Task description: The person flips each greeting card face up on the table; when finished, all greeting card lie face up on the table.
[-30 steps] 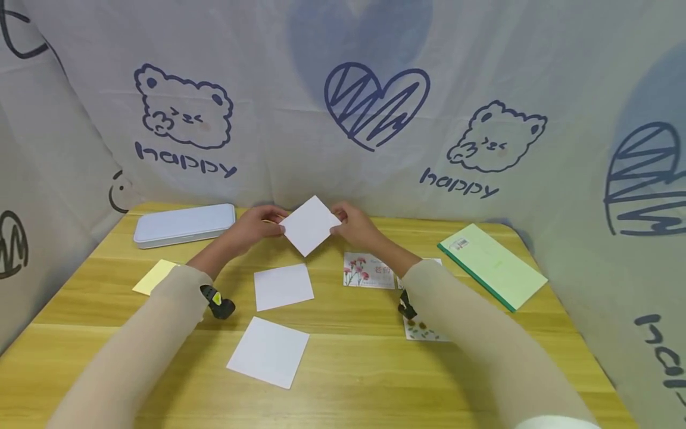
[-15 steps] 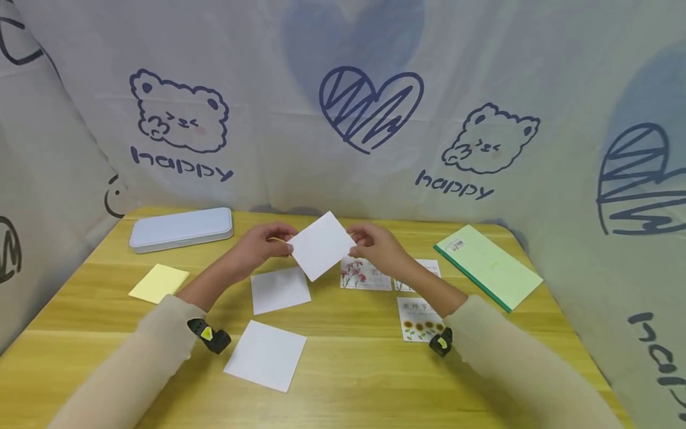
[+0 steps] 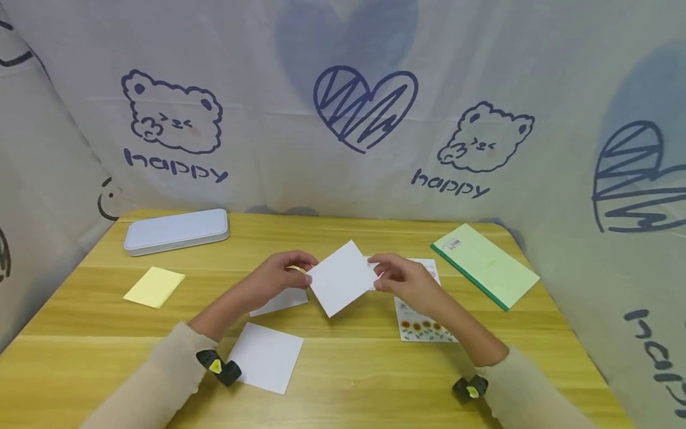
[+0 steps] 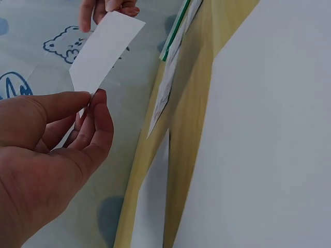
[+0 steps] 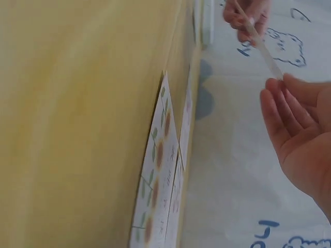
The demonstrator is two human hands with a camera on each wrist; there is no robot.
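Observation:
A blank white card (image 3: 343, 279) is held tilted above the middle of the table. My left hand (image 3: 281, 277) pinches its left corner between thumb and fingers, plainly seen in the left wrist view. At the opposite corner, the thumb and fingertips of my right hand (image 3: 409, 283) pinch the card, which looks edge-on in the right wrist view. Under my left hand lies another white card (image 3: 278, 302), partly covered. Closer to me is a white square card (image 3: 268, 357). A card printed with sunflowers (image 3: 423, 328) lies beneath my right forearm, and flower cards behind it are mostly hidden.
At the back left of the wooden table (image 3: 343, 381) stands a flat white case (image 3: 177, 231). In front of it lies a yellow paper (image 3: 154, 287). A light green notebook (image 3: 485, 265) lies at the right. A printed cloth (image 3: 257, 149) hangs behind the table.
Both hands have brought the white card from the table's back edge toward me and to the right. It now covers part of the flower cards.

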